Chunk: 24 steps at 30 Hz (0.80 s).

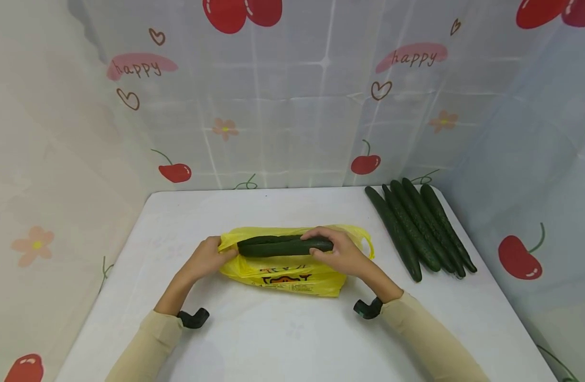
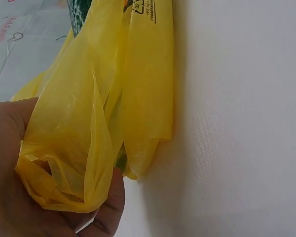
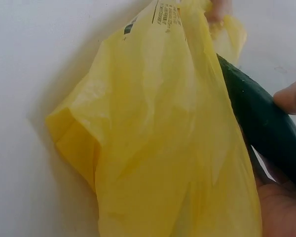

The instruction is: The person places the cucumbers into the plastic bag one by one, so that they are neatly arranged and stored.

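A yellow plastic bag (image 1: 283, 273) lies on the white table, with two dark green cucumbers (image 1: 273, 248) side by side along its top. My right hand (image 1: 342, 253) grips the right end of the front cucumber between thumb and fingers. In the right wrist view that cucumber (image 3: 261, 116) runs beside the bag's yellow film (image 3: 148, 128), thumb on its skin. At the bag's left end, my left hand (image 1: 208, 258) holds the gathered edge. The left wrist view shows the bunched plastic (image 2: 74, 163) within its curled fingers; part of the bag's inside is hidden.
Several more cucumbers (image 1: 397, 233) lie side by side at the table's right back corner. A patterned curtain (image 1: 292, 106) hangs behind the white table (image 1: 254, 339) and along both sides. A dark device (image 1: 194, 318) sits on each wrist.
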Motion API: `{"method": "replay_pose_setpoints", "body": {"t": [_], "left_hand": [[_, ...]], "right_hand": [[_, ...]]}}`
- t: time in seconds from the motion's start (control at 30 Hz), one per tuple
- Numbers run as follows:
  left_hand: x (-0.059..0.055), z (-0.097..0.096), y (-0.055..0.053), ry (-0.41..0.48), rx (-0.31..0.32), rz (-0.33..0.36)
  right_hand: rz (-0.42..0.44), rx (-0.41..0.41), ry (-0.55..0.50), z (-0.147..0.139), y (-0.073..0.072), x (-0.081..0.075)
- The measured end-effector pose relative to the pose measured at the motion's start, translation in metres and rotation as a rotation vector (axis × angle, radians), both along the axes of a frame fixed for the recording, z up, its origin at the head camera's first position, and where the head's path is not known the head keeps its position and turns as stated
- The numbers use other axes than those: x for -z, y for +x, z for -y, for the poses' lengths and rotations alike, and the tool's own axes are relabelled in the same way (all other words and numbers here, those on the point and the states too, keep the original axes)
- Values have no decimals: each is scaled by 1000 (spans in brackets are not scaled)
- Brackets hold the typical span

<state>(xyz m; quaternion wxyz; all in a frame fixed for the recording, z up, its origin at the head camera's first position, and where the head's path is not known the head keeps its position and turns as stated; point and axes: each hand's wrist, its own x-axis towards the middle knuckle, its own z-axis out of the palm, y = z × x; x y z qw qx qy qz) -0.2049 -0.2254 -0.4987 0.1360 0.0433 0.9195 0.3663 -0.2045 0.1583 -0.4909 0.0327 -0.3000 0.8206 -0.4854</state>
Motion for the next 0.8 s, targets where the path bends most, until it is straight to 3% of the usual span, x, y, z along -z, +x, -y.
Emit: {"method": "replay_pose_setpoints", "body": {"t": [0.4, 0.53, 0.67, 0.8], "left_hand": [[-2, 0, 0, 58, 1, 15], [-3, 1, 0, 77, -4, 25], [-4, 1, 0, 71, -28, 26], [-5, 1, 0, 74, -43, 19]], "right_hand": [[-6, -111, -17, 17, -8, 9], [-44, -39, 116, 15, -11, 9], [-148, 43, 316, 12, -13, 5], [-248, 66, 489, 13, -14, 5]]}}
